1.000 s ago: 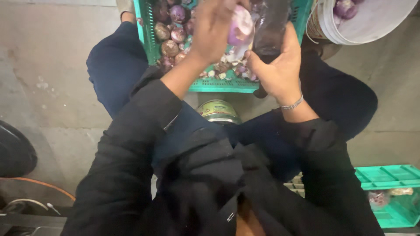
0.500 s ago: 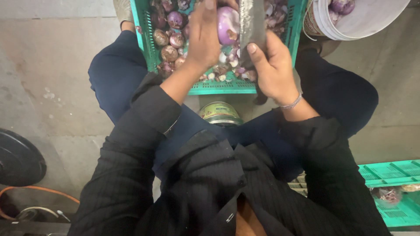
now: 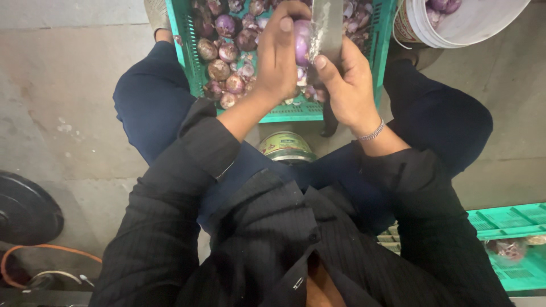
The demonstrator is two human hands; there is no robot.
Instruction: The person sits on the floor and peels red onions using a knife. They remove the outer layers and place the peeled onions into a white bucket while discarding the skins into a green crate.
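Observation:
My left hand point(image 3: 280, 52) grips a purple onion point(image 3: 301, 41) above a green plastic crate point(image 3: 287, 112). My right hand point(image 3: 348, 85) holds a broad knife point(image 3: 326, 25), its flat blade pressed against the onion's right side. The crate contains several onions point(image 3: 226, 52), some with skin, plus loose peel. Both hands hover over the crate's near half, between my knees. A silver bracelet point(image 3: 372, 133) circles my right wrist.
A white bucket point(image 3: 455, 28) with peeled onions stands at the upper right. A round tin point(image 3: 282, 146) sits on the floor between my legs. Another green crate point(image 3: 512, 239) lies at the lower right. A black disc point(image 3: 25, 207) and orange cable point(image 3: 34, 253) lie at the left.
The view has tilted so hands and crate sit lower in the frame. The knife blade has stayed against the onion while my left hand turned it slightly.

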